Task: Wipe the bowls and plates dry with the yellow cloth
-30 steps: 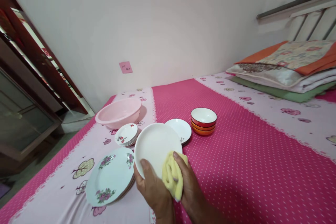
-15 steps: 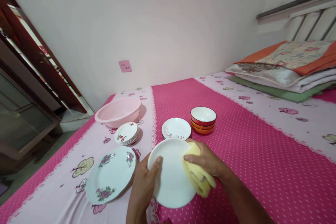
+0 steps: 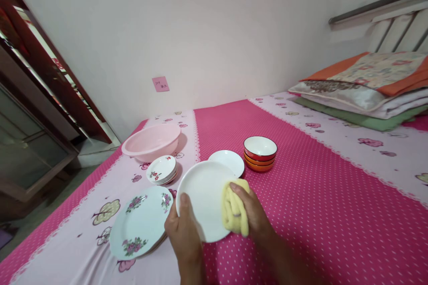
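A plain white plate (image 3: 202,196) is held tilted above the bed, its face toward me. My left hand (image 3: 183,225) grips its left edge, thumb on the face and fingers behind. My right hand (image 3: 252,209) is closed around a bunched yellow cloth (image 3: 234,209), which lies against the plate's right side. Behind the held plate, a small white plate (image 3: 230,160) is partly covered by it. Left of my left hand sits a stack of large flowered plates (image 3: 143,222).
Small flowered dishes (image 3: 162,169) are stacked beside a pink basin (image 3: 152,140). Red and orange bowls (image 3: 260,153) stand stacked at centre right. Folded bedding (image 3: 368,87) lies at the far right. A pink note (image 3: 161,84) is on the wall (image 3: 234,31).
The held plate has moved left and a little up, now covering more of the small plate behind. The cloth has shifted left with my right hand, still at the plate's right side.
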Demonstrator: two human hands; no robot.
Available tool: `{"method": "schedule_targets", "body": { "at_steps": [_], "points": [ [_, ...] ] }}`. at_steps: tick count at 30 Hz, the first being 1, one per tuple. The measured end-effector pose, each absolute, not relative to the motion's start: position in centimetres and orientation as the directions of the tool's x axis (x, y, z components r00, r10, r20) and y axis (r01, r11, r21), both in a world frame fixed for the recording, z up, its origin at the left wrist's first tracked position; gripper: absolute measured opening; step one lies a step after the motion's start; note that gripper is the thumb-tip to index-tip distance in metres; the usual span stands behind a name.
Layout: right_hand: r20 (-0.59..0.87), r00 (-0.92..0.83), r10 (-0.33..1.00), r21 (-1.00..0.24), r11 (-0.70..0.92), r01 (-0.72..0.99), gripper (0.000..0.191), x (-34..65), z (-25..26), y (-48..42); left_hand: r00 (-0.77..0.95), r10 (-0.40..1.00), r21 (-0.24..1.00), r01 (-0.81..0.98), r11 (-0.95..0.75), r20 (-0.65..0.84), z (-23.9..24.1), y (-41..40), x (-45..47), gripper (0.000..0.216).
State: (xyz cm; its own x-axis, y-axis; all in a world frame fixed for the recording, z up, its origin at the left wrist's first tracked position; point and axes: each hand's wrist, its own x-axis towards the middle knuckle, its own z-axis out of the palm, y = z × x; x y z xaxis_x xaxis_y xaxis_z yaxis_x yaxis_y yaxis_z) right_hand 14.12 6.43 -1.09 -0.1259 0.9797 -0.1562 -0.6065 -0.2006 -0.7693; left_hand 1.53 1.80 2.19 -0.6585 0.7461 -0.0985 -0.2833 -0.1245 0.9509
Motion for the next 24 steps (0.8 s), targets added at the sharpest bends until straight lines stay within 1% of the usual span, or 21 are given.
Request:
{"method": "schedule_targets", "body": {
  "at_steps": [2, 4, 6, 7, 8, 10, 12, 14, 16, 18, 21, 24],
  "points": [
    [-0.231, -0.108, 0.967, -0.720, -0.244, -0.650, 0.048, 12.2, -1.4, 5.3, -0.774, 0.622, 0.958, -0.253, -0.133, -0.118, 2.4, 1.8, 2.7, 0.050],
    [-0.301, -0.115, 0.947, -0.646, -0.291, -0.706, 0.052, 10.6, -1.7, 4.3, -0.848, 0.521, 0.975, -0.190, -0.119, -0.101, 2.4, 1.8, 3.9, 0.051],
    [-0.321, -0.128, 0.938, -0.611, -0.308, -0.730, 0.054, 9.8, -1.8, 3.9, -0.875, 0.479, 0.981, -0.145, -0.128, -0.067, 2.4, 2.0, 4.6, 0.053],
    [-0.307, -0.124, 0.944, -0.625, -0.298, -0.722, 0.054, 9.9, -1.8, 4.0, -0.873, 0.484, 0.981, -0.136, -0.139, -0.053, 2.4, 2.1, 4.6, 0.053],
    [-0.279, -0.114, 0.953, -0.659, -0.276, -0.700, 0.053, 10.3, -1.7, 4.3, -0.861, 0.506, 0.979, -0.137, -0.153, -0.041, 2.4, 2.2, 4.4, 0.053],
    [-0.188, -0.096, 0.978, -0.748, -0.205, -0.631, 0.051, 12.1, -1.4, 5.2, -0.796, 0.604, 0.975, -0.153, -0.160, -0.025, 2.6, 2.3, 3.3, 0.057],
    [-0.076, -0.126, 0.989, -0.829, -0.133, -0.543, 0.049, 14.4, -1.1, 6.4, -0.666, 0.746, 0.971, -0.186, -0.150, -0.013, 3.0, 2.2, 1.5, 0.067],
    [0.006, -0.204, 0.979, -0.894, -0.086, -0.441, 0.047, 16.5, -0.9, 7.3, -0.531, 0.847, 0.966, -0.219, -0.136, -0.001, 3.4, 1.8, -0.3, 0.076],
    [0.038, -0.295, 0.955, -0.934, -0.071, -0.351, 0.045, 18.0, -1.1, 7.9, -0.406, 0.913, 0.977, -0.203, -0.067, -0.021, 3.6, 1.4, -1.5, 0.074],
    [0.038, -0.358, 0.933, -0.949, -0.078, -0.306, 0.043, 18.7, -1.2, 8.1, -0.322, 0.944, 0.988, -0.154, 0.016, -0.065, 3.7, 1.0, -2.0, 0.068],
    [0.041, -0.389, 0.920, -0.934, -0.103, -0.343, 0.046, 18.6, -1.2, 8.0, -0.328, 0.942, 0.991, -0.134, 0.028, -0.071, 3.4, 0.9, -1.8, 0.064],
    [0.029, -0.314, 0.949, -0.888, -0.120, -0.444, 0.050, 17.7, -0.7, 7.7, -0.412, 0.909, 0.979, -0.200, -0.031, -0.056, 3.2, 1.2, -1.1, 0.066]
  ]
}}
